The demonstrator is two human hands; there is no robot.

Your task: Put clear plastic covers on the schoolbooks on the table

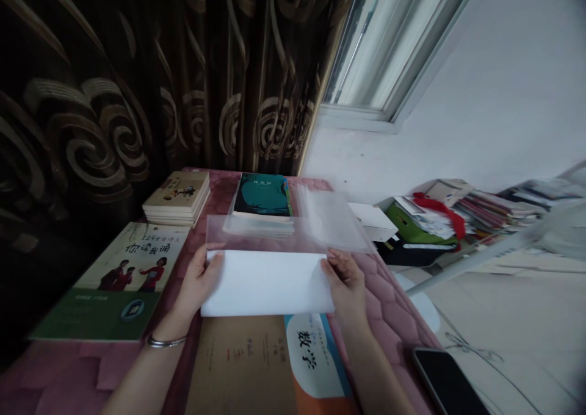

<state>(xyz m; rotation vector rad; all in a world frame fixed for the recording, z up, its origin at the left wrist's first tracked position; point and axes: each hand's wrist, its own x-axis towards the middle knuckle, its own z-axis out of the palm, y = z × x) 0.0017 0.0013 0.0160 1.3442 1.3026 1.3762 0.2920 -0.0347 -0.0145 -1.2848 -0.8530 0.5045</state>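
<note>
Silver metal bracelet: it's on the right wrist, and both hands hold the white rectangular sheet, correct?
No: the head view shows the bracelet on the wrist of the left hand. That hand and the right hand do hold the white sheet.

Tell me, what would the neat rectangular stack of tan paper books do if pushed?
The tan book stack might slide apart, since no band shows around it. It's probably fairly heavy for its size, being several paper books thick. It likely won't roll, as it lies flat on the pink quilted cloth.

Smooth matt white sheet (268, 284), clear plastic film (263, 239), quilted cloth table cover (378, 296), shiny metal bangle (167, 343), cloth curtain (196, 73)
</note>
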